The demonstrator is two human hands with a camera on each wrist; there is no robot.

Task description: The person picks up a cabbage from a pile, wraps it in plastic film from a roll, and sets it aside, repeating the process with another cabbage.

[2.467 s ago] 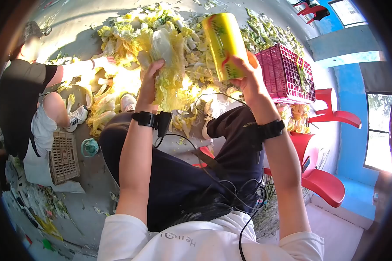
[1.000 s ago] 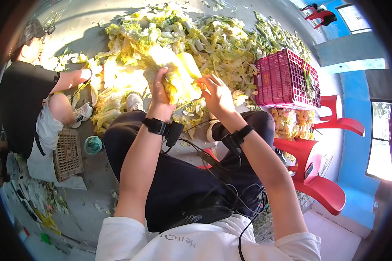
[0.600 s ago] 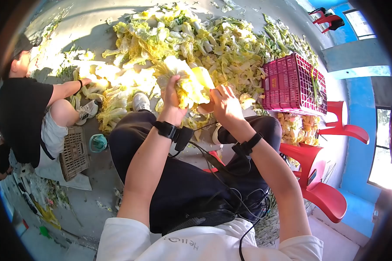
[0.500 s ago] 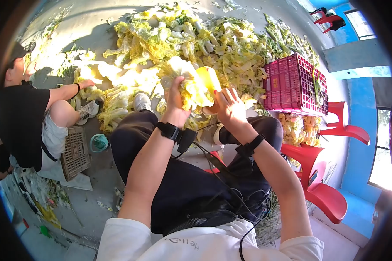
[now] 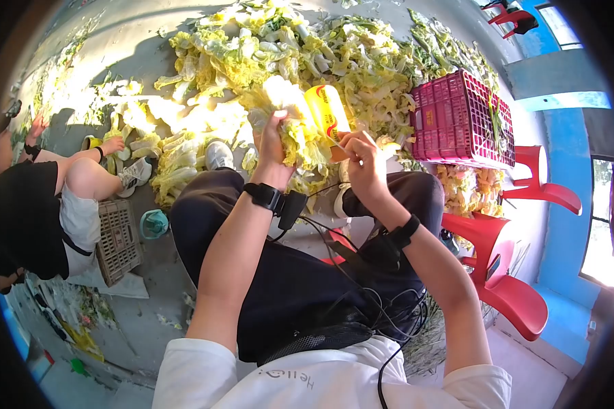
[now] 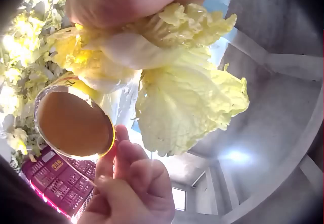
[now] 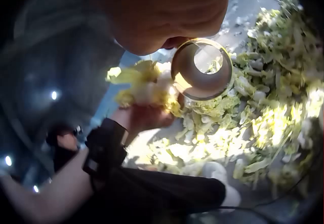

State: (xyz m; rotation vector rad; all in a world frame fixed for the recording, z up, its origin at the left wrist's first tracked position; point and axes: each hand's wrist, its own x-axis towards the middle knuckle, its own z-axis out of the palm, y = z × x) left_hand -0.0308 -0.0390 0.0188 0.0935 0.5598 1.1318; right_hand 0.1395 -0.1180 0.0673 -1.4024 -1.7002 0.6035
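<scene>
My left hand (image 5: 274, 153) grips a bunch of pale yellow cabbage leaves (image 5: 300, 140), thumb across their near side; the leaves spread below that hand in the left wrist view (image 6: 177, 100). Right beside them is a yellow roll (image 5: 327, 112) with red marks, tilted, its hollow brown core (image 6: 76, 125) facing the left wrist camera. The curled fingers of my right hand (image 5: 367, 167) pinch at the roll's lower edge, where a thin line runs to the fingertips. In the right wrist view the roll (image 7: 202, 69) hangs just below that hand; its exact grip is partly hidden.
Loose leaves (image 5: 252, 54) lie heaped on the floor ahead. A magenta crate (image 5: 457, 123) and red chairs (image 5: 512, 300) stand at the right. At the left another person (image 5: 31, 204) sits by a brown crate (image 5: 118, 242). Cables cross my lap.
The roll, upright in my right hand earlier, has come down against the leaves and turned, its printed side now showing. My right fingers have shifted along its edge. The other person has leaned farther left.
</scene>
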